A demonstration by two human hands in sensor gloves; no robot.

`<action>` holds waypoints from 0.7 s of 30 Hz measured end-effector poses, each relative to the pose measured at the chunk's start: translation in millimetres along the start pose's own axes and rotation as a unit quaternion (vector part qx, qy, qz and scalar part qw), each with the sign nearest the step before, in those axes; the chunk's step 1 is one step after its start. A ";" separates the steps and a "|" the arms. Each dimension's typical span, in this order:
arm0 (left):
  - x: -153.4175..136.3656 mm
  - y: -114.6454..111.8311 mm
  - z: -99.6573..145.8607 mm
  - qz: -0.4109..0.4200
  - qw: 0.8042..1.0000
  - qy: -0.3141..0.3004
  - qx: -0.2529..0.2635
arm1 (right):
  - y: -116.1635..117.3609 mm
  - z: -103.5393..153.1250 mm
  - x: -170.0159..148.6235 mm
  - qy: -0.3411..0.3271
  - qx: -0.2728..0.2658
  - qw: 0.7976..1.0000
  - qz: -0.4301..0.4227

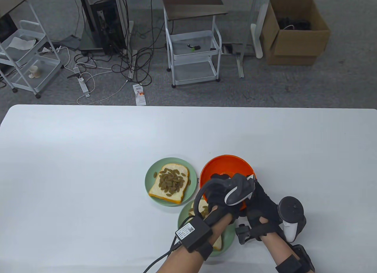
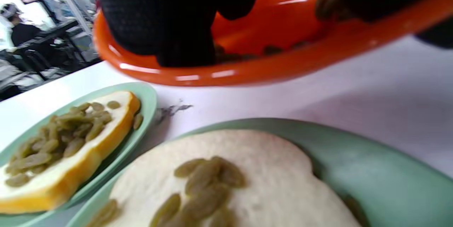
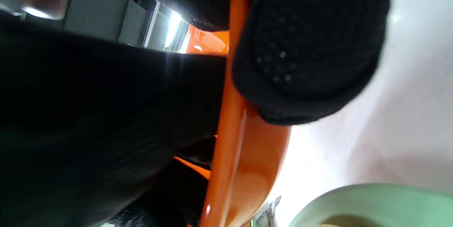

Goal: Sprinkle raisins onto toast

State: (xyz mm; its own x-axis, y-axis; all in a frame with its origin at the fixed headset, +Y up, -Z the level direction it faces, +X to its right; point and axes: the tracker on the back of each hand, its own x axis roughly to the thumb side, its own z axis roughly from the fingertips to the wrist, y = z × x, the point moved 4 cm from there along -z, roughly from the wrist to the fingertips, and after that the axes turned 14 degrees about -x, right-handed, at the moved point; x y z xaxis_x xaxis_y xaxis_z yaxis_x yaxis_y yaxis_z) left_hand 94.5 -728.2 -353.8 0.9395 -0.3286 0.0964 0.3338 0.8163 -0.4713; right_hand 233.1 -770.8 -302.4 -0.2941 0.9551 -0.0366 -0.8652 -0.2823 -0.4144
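Note:
An orange bowl [image 1: 225, 167] with raisins [image 2: 230, 56] stands right of two green plates. My left hand [image 1: 219, 180] reaches down into the bowl, and its fingers [image 2: 170, 25] hang among the raisins; the frames do not show what they hold. My right hand [image 1: 257, 196] grips the bowl's near right rim [image 3: 233, 156], one finger [image 3: 304, 60] over the outside. The far plate [image 1: 151, 176] holds toast [image 1: 172, 183] thickly covered with raisins. The near plate [image 1: 228, 240] holds toast [image 2: 230, 177] with a few raisins, mostly hidden under my left forearm in the table view.
The white table [image 1: 88, 155] stretches wide to the left and behind the plates. The two plates nearly touch each other and sit close to the bowl. The near plate lies close to the table's front edge.

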 end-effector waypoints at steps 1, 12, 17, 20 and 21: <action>0.4 0.1 -2.3 0.008 1.000 -0.002 -0.013 | -1.2 -1.7 -1.9 0.005 -0.003 1.000 -0.004; 2.9 -0.3 -1.6 0.081 0.994 -0.053 0.057 | -4.8 -3.3 -7.0 0.032 -0.008 0.999 -0.026; -1.4 0.0 -2.3 0.082 0.989 -0.068 0.099 | -3.9 -2.5 -6.0 0.033 -0.006 0.999 -0.031; -4.8 -0.4 -4.1 0.084 0.988 -0.085 0.102 | -2.8 -2.2 -4.3 0.027 -0.003 0.999 -0.029; -6.2 0.2 -3.9 0.084 0.987 -0.090 0.105 | -2.4 -2.2 -3.9 0.027 -0.002 0.999 -0.031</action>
State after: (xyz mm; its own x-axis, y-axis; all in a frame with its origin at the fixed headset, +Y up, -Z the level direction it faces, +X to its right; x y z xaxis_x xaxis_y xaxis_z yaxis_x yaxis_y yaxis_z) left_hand 88.4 -727.9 -357.9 0.9750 -0.1047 0.1958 0.1620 0.9386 -0.3045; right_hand 237.2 -773.7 -303.3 -0.2178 0.9741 -0.0601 -0.8792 -0.2226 -0.4212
